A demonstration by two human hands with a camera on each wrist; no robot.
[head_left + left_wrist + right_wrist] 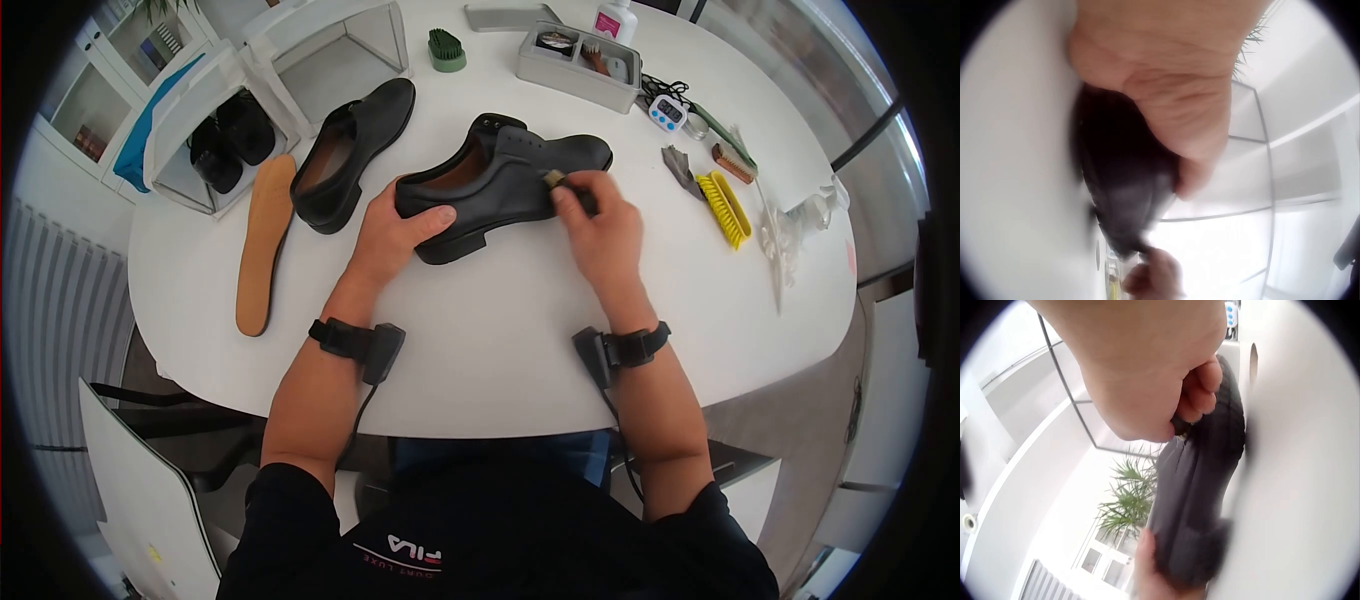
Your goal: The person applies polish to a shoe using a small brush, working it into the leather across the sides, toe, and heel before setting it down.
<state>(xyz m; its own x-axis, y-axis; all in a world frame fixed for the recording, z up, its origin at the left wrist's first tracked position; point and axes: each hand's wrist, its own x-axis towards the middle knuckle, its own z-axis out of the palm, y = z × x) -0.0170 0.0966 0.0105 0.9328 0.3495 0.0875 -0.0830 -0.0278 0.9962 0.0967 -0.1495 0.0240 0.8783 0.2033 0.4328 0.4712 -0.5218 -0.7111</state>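
A black lace-less shoe (500,180) lies tilted at the middle of the white table, its toe to the right. My left hand (392,232) grips its heel, thumb on the near side. My right hand (605,225) pinches a small dark brush (555,179) whose pale bristles touch the shoe's side near the toe. In the left wrist view the left hand (1160,94) covers the heel of the dark shoe (1125,175). The right wrist view shows the right hand's fingers curled by the shoe (1194,487); most of the brush is hidden in them.
The other black shoe (355,150) and a tan insole (264,245) lie to the left, near white boxes (330,55). A green brush (447,50) and metal tin (580,85) stand behind. At right are a timer (667,113), yellow brush (723,210) and crumpled plastic (810,212).
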